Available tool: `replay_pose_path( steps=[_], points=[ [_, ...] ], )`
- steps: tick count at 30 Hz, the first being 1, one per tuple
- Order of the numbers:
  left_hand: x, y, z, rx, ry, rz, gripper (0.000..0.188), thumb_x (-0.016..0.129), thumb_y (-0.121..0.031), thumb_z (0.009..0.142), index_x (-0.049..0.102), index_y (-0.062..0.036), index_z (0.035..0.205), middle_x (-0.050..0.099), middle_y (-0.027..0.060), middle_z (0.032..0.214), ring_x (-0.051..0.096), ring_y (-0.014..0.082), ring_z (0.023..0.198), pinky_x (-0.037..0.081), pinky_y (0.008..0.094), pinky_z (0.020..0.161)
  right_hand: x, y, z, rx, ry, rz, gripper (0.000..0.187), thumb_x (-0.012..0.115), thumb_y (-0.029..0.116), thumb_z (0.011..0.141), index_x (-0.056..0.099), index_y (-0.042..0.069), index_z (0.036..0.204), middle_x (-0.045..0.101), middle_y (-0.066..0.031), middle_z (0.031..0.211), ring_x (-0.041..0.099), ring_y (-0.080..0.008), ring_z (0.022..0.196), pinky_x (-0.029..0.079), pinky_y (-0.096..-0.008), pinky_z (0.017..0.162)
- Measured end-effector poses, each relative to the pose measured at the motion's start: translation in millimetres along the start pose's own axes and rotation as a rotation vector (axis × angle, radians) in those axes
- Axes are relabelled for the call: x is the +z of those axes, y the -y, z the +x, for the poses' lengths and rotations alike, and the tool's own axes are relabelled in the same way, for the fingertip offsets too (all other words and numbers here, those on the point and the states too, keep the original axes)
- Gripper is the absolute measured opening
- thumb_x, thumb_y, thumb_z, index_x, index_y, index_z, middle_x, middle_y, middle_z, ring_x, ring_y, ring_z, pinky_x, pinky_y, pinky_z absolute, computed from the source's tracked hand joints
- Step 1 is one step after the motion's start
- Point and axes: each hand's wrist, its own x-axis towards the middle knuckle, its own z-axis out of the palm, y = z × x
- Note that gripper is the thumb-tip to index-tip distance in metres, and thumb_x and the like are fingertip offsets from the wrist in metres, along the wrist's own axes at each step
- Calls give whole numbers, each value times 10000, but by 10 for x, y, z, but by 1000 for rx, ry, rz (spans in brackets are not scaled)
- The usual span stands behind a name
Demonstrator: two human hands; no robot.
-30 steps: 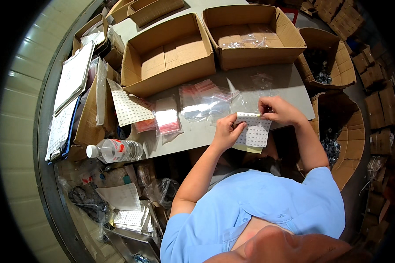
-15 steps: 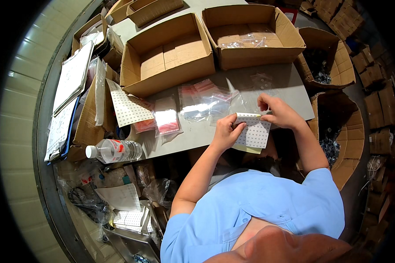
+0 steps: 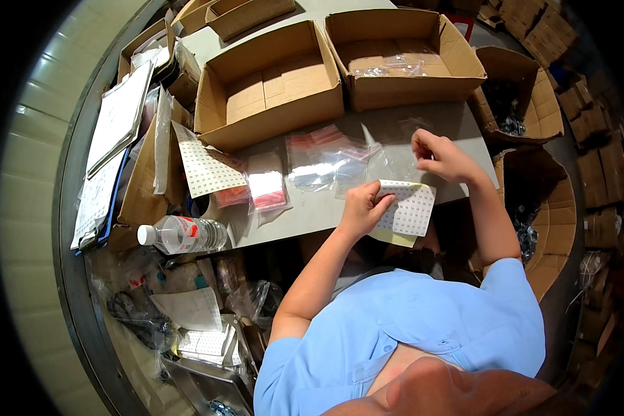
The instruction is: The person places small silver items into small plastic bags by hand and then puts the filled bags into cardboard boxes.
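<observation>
table [image 3: 464, 128] was brightly lit, glare whitened plastic bags [image 3: 265, 182], far-right boxes [image 3: 598, 173] were dim, shadow darkened below table, fisheye bent wall [image 3: 31, 208], corners were black

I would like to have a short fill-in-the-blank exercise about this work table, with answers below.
1. The hand gripping the printed sheet is the ____ one.
2. The clear bottle has a cap coloured ____.
3. The shirt is light ____.
4. Of the two large boxes on the table, clear bags lie inside the ____ one.

Missing words: left; white; blue; right
</observation>
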Motion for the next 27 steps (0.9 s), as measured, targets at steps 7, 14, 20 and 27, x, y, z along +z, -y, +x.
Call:
replay_pose_path(
  steps=[7, 14, 20, 27],
  points=[
    [13, 35, -32, 122, 84, -10, 185, 728, -102, 806, 601, 31, 826, 558, 150, 672, 498, 179, 532, 406, 310, 508, 288, -25, 392, 180, 60, -381, 329, 679, 80, 775, 504, 79, 1053, 657, -174, 906, 625, -392, 909, 481, -453, 778],
    [-34, -58, -24, 79, 131, -4, 212, 709, -82, 806, 531, 34, 793, 566, 176, 720, 551, 310, 594, 431, 366, 542, 165, -77, 504, 206, -78, -508, 347, 782, 196, 714, 558, 82, 954, 625, -158, 997, 587, -372, 984, 478, -445, 822],
    [-39, -48, -27, 105, 161, 46, 206, 710, -84, 803, 536, 26, 797, 570, 178, 723, 561, 327, 607, 431, 376, 542, 523, -47, 526, -143, 96, -405, 123, 705, 182, 769, 666, 87, 836, 529, -119, 1085, 465, -331, 1078, 414, -429, 915],
    [-3, -45, -19, 156, 117, 12, 233, 732, -88, 793, 531, 28, 765, 544, 169, 683, 527, 268, 549, 419, 338, 516, 326, -221, 449, 12, -319, -391, 357, 804, 231, 678, 581, 78, 911, 548, -130, 1003, 527, -335, 999, 447, -421, 863]
  ],
)
